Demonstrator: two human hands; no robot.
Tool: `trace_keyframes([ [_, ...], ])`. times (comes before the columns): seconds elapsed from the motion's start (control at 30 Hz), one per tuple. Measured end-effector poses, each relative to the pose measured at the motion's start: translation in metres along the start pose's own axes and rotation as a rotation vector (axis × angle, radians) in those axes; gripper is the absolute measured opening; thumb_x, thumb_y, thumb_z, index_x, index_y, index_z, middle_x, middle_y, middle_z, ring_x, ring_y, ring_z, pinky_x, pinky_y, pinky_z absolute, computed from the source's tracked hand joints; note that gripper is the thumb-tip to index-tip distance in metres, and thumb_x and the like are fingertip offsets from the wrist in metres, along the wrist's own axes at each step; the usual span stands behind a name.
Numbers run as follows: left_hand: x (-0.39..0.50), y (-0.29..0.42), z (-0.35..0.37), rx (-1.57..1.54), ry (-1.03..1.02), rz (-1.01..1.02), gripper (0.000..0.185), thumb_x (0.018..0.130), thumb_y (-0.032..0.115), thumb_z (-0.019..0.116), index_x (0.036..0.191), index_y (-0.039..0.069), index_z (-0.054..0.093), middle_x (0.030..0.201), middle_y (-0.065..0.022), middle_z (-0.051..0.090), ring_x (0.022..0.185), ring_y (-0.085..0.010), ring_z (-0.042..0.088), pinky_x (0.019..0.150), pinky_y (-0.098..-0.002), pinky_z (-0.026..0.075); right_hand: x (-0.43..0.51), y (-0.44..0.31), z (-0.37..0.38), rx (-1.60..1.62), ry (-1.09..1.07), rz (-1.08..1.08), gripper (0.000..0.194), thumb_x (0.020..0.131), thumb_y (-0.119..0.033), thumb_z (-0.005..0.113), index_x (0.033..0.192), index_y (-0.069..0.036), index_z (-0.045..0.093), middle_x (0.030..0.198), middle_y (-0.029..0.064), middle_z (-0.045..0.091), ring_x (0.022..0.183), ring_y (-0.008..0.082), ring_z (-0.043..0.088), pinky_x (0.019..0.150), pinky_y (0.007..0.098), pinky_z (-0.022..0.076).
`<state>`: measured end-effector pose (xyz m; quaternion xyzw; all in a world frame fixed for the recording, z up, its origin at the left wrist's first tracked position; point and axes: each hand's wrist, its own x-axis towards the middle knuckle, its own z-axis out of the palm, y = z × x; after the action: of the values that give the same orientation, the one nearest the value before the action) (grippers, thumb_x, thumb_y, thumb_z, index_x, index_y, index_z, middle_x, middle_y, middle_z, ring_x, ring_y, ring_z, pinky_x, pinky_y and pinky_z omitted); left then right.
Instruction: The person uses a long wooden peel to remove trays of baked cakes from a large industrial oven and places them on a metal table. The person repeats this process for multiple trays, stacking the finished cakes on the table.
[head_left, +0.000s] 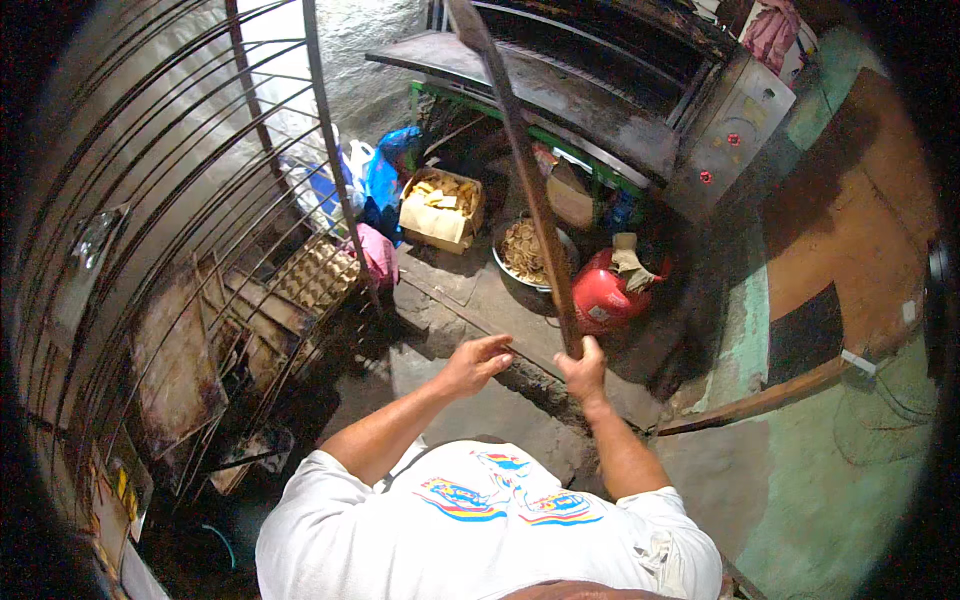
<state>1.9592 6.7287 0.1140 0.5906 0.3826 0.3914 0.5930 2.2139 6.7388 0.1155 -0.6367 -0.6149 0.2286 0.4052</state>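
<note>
My right hand (583, 371) grips the lower end of a long wooden pole (529, 172). From there the pole slants up and away, widening near the top of the view, where its far end is cut off. My left hand (476, 365) hangs to the left of the pole, apart from it, with loosely bent fingers and nothing in them. Beyond the pole stands an oven with its metal door (577, 94) lowered flat and a dark interior. A metal pot (504, 271) of round, biscuit-like pieces sits on the floor, partly hidden by the pole.
At left rises a tall metal rack (322, 112), with egg trays (315, 274) and blackened baking sheets (176, 360) behind its bars. A cardboard box (439, 229) of yellowish pieces stands beside a blue plastic bag (390, 180). A red rounded container (607, 296) is right of the pot.
</note>
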Motion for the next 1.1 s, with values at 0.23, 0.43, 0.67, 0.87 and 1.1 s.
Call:
trace_keyframes([
  [0.23,0.023,-0.076,-0.069,-0.054,0.136,-0.377,0.052,0.092,0.019,0.068,0.135,-0.003,0.052,0.12,-0.0143,0.065,0.103,-0.0171,0.063,0.086,-0.0306,0.052,0.2,-0.039,-0.05,-0.162,0.211,-0.065,0.029,0.065,-0.015,0.071,0.087,0.001,0.06,0.08,0.011,0.065,0.071,0.0207,0.062,0.067,0.0369,0.0514],
  [0.43,0.081,-0.158,-0.173,-0.059,0.463,-0.494,0.041,0.089,0.018,0.069,0.124,-0.002,0.061,0.095,-0.0078,0.069,0.071,-0.0129,0.061,0.063,-0.0277,0.049,0.382,-0.115,-0.071,-0.16,0.194,-0.011,0.033,0.066,-0.013,0.071,0.093,0.003,0.064,0.084,0.01,0.066,0.079,0.0211,0.063,0.073,0.0358,0.0492],
  [0.67,0.097,-0.241,-0.268,-0.135,0.721,-0.788,0.015,0.081,0.016,0.069,0.08,0.001,0.067,0.069,-0.0044,0.064,0.061,-0.0153,0.061,0.055,-0.0309,0.048,0.603,-0.229,-0.056,-0.338,0.234,-0.101,0.039,0.066,-0.013,0.072,0.101,-0.003,0.061,0.08,0.0084,0.063,0.067,0.0204,0.059,0.06,0.0354,0.0479],
  [0.87,0.079,-0.27,-0.313,-0.2,0.793,-1.006,0.017,0.081,0.012,0.068,0.093,0.001,0.066,0.077,-0.0052,0.067,0.064,-0.0186,0.062,0.057,-0.0355,0.049,0.738,-0.315,-0.056,-0.694,0.137,-0.009,0.019,0.075,-0.016,0.071,0.091,-0.008,0.068,0.065,0.0056,0.058,0.053,0.0188,0.054,0.045,0.0367,0.0409],
  [1.1,0.048,-0.312,-0.325,0.221,0.624,-1.092,0.024,0.08,0.017,0.065,0.095,-0.001,0.069,0.098,-0.0159,0.069,0.087,-0.0241,0.063,0.078,-0.0395,0.051,0.737,-0.362,-0.08,-1.07,0.112,-0.267,0.027,0.072,-0.019,0.071,0.094,-0.003,0.073,0.087,0.0189,0.07,0.08,0.0277,0.068,0.075,0.0382,0.051],
])
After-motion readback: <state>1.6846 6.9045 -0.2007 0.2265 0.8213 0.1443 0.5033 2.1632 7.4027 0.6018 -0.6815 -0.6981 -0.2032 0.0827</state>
